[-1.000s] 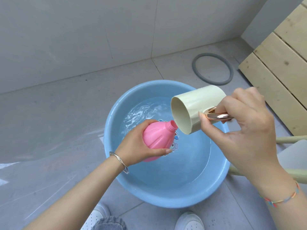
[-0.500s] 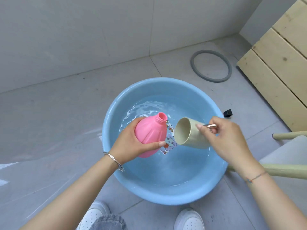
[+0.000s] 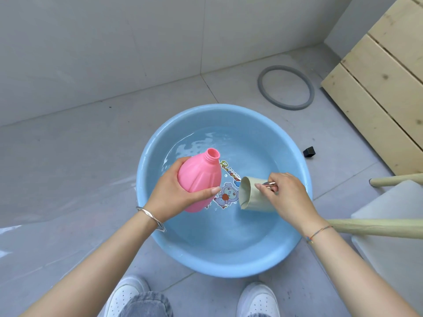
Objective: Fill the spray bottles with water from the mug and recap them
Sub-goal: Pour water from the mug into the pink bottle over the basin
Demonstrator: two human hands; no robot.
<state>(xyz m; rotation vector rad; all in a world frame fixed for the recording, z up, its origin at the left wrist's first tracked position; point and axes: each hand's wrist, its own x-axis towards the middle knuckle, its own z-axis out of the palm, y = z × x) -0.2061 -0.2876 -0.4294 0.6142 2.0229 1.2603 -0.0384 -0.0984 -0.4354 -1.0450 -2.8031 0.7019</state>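
Left hand [image 3: 170, 195] grips pink bottle [image 3: 198, 181]; right hand [image 3: 288, 197] grips mug [image 3: 251, 197].

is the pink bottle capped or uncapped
Uncapped: the pink bottle, gripped by the left hand, shows a bare threaded neck with an open mouth.

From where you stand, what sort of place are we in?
Probably a home wash or utility corner, perhaps a balcony: grey floor tiles meet a grey tiled wall, a round blue plastic basin holding water sits directly on the floor, and pale wooden planks stand at the right.
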